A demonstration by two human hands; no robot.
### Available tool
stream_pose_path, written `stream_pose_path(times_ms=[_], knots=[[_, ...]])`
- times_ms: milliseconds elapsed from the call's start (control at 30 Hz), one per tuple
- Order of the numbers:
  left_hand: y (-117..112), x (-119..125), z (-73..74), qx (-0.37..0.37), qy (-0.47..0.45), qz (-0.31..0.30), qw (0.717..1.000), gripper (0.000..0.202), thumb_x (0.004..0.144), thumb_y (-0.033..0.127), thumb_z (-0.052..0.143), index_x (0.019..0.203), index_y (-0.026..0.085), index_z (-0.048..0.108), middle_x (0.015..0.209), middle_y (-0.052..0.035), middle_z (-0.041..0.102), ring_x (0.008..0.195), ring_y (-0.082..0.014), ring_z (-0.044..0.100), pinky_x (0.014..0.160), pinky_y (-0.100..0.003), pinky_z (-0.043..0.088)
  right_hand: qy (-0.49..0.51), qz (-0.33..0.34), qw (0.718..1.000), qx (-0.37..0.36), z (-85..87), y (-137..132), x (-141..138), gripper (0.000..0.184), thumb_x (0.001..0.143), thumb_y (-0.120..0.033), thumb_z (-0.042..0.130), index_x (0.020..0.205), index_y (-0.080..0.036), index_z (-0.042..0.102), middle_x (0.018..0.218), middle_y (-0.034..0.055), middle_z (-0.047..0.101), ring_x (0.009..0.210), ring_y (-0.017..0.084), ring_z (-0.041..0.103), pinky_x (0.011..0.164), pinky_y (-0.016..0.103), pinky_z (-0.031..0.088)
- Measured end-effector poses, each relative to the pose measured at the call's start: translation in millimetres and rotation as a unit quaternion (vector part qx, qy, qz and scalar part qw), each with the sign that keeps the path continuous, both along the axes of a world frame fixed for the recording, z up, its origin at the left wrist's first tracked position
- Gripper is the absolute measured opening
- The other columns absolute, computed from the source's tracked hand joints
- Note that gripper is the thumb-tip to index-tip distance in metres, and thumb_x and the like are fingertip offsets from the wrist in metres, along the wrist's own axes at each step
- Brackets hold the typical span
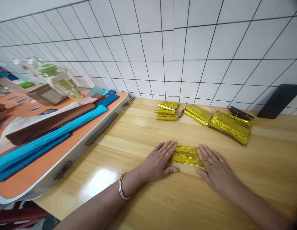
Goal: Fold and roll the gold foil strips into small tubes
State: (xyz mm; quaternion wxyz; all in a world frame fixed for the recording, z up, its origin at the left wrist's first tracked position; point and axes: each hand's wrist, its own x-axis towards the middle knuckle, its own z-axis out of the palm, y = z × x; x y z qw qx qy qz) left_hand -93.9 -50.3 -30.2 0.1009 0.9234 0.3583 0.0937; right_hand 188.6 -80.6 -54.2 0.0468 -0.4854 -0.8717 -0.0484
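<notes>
Gold, crinkled foil [185, 158] lies at the centre of my clock, flat on the wooden surface [138, 204], a lengthwise seam running between its two ends. At 9 o'clock the left hand [156, 163] rests palm down on one end; at 4 o'clock the right hand [217, 174] covers the other. On both, I see the fingers laid out nearly side by side, thumbs spread away, clamped on nothing. A bracelet [121, 187] circles the left wrist.

Beyond them, at 11 o'clock, sits a pile of narrow gold strips [167, 111], with a pen [182, 110] just beside it at 12. From there to 2 o'clock I have two stacks of wider gold sheets [231, 127], then a dark hair clip [241, 112] and, farther out, a black slab [279, 101] against the tiled wall [153, 48], which closes off my far side. Towards 10 o'clock, a rimmed orange surface [26, 172] bounds my room, carrying blue rolls [54, 134], a cardboard box [46, 95] and a green-lidded bottle [60, 80].
</notes>
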Motion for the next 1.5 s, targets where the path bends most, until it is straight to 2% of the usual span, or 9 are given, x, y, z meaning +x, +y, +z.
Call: stream_pose_path(times_ms=[133, 300, 533, 800, 1067, 1300, 1400, 1500], knots=[[-3.0, -7.1, 0.9, -0.002, -0.004, 0.036, 0.999, 0.084, 0.084, 0.062, 0.035, 0.143, 0.01, 0.007, 0.148, -0.017, 0.013, 0.137, -0.0287, 0.009, 0.11, -0.046, 0.016, 0.002, 0.004, 1.0, 0.008, -2.6, 0.8, 1.2, 0.068, 0.089, -0.046, 0.036, 0.144, -0.013, 0.014, 0.148, 0.0122, 0.018, 0.136, 0.026, 0.015, 0.108, 0.048, 0.022], [-5.7, -8.9, 0.8, 0.008, 0.012, 0.031, 0.999, 0.082, 0.085, 0.062, 0.032, 0.143, 0.011, 0.007, 0.148, -0.0168, 0.014, 0.137, -0.0293, 0.009, 0.109, -0.048, 0.016, 0.0, 0.004, 1.0, 0.015, -2.6, 1.1, 1.5, 0.071, 0.088, -0.047, 0.037, 0.145, -0.015, 0.008, 0.148, 0.0122, 0.017, 0.135, 0.026, 0.018, 0.107, 0.047, 0.023], [-9.4, -2.3, 2.3, 0.007, 0.045, 0.013, 0.999, 0.08, 0.085, 0.063, 0.026, 0.143, 0.01, 0.011, 0.148, -0.0169, 0.013, 0.137, -0.0291, 0.008, 0.109, -0.047, 0.013, -0.014, 0.003, 1.0, 0.01, 0.1, 0.7, -0.1, 0.071, 0.088, -0.046, 0.036, 0.145, -0.013, 0.009, 0.148, 0.0132, 0.017, 0.136, 0.027, 0.017, 0.107, 0.048, 0.024], [-10.0, 1.7, 2.5, 0.006, 0.049, 0.016, 0.999, 0.078, 0.086, 0.063, 0.026, 0.142, 0.011, 0.015, 0.148, -0.0149, 0.014, 0.138, -0.0274, 0.009, 0.109, -0.045, 0.013, -0.009, 0.004, 1.0, 0.016, -4.2, 0.9, 0.7, 0.069, 0.089, -0.046, 0.036, 0.144, -0.012, 0.012, 0.148, 0.0131, 0.018, 0.136, 0.027, 0.016, 0.106, 0.048, 0.023], [0.4, -0.2, -3.6, 0.029, 0.014, 0.007, 0.999, 0.057, 0.091, 0.046, 0.032, 0.14, 0.018, 0.023, 0.145, -0.0102, 0.027, 0.135, -0.023, 0.023, 0.107, -0.044, 0.022, 0.005, 0.013, 1.0, 0.004, -0.9, 4.0, 4.4, 0.064, 0.088, -0.047, 0.037, 0.141, -0.012, 0.027, 0.146, 0.0133, 0.025, 0.134, 0.027, 0.023, 0.105, 0.046, 0.025], [9.3, -4.9, -7.4, 0.035, -0.058, -0.021, 0.997, 0.056, 0.089, 0.041, 0.044, 0.136, 0.016, 0.027, 0.136, -0.0139, 0.043, 0.127, -0.0223, 0.038, 0.104, -0.043, 0.032, 0.022, 0.024, 0.999, 0.001, 0.7, 8.6, 9.8, 0.06, 0.089, -0.045, 0.037, 0.14, -0.014, 0.029, 0.144, 0.0129, 0.03, 0.133, 0.024, 0.026, 0.104, 0.044, 0.027], [12.3, -7.3, -7.2, 0.028, -0.093, -0.035, 0.995, 0.042, 0.089, 0.037, 0.045, 0.125, 0.016, 0.039, 0.129, -0.0129, 0.05, 0.117, -0.0194, 0.049, 0.102, -0.038, 0.038, 0.025, 0.024, 0.999, -0.006, 0.7, 10.4, 11.4, 0.059, 0.089, -0.045, 0.037, 0.139, -0.014, 0.031, 0.145, 0.0129, 0.029, 0.133, 0.024, 0.027, 0.104, 0.044, 0.028], [14.0, -9.8, -6.9, 0.031, -0.086, -0.068, 0.993, 0.025, 0.092, 0.031, 0.04, 0.11, 0.017, 0.05, 0.125, -0.01, 0.054, 0.114, -0.0172, 0.051, 0.101, -0.034, 0.04, 0.023, 0.026, 0.999, -0.011, 0.5, 11.6, 12.2, 0.059, 0.089, -0.045, 0.037, 0.139, -0.014, 0.03, 0.145, 0.0123, 0.029, 0.132, 0.024, 0.028, 0.103, 0.044, 0.029]])
